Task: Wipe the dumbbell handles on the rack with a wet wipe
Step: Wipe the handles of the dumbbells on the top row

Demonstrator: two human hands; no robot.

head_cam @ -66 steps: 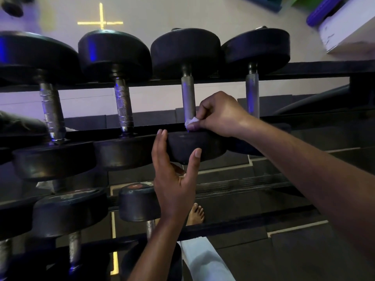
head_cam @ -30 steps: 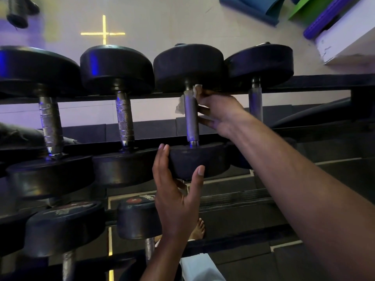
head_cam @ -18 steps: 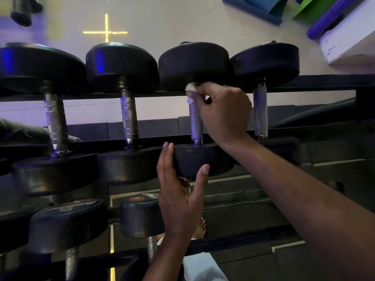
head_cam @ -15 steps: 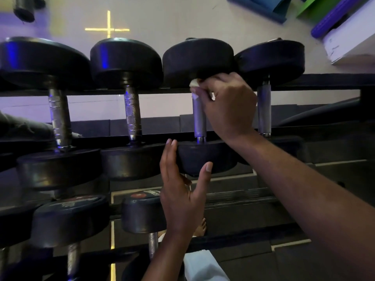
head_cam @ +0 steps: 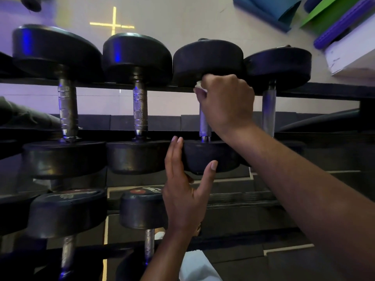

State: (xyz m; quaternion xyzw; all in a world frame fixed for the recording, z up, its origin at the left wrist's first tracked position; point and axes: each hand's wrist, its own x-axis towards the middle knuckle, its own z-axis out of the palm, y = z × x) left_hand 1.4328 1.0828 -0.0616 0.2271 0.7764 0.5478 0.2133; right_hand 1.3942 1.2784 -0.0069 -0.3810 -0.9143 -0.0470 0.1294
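On the top shelf of the rack (head_cam: 316, 94), four dumbbells are sitting side by side. The right hand (head_cam: 225, 102) is curling around the far end of the third dumbbell handle (head_cam: 204, 124), right under the far weight head (head_cam: 207, 59). A bit of white wet wipe (head_cam: 199, 86) is poking out by the fingers, so the hand is squeezing the wipe onto the metal. The left hand (head_cam: 182, 191) is open, with straight fingers and thumb pressing on the near weight head (head_cam: 211, 157) to hold it steady.

What could go wrong? The dumbbell is round, so it may be rolling or turning if the left hand is letting go while the right hand is rubbing. The heads are sitting very close together, so fingers may be getting pinched between them. The wipe looks small and bunched up, so it may be slipping out, or it may be missing the near part of the handle. The handle looks bumpy, so the wipe may be catching or tearing.

The rack is dark, with a lower shelf of dumbbells (head_cam: 142, 207) nearer and to the left. The floor (head_cam: 182, 15) past the rack is pale, with a yellow cross (head_cam: 113, 25) on it. Blue, green and purple mats (head_cam: 334, 19) are lying far right. A bare foot is partly hidden behind the left wrist.
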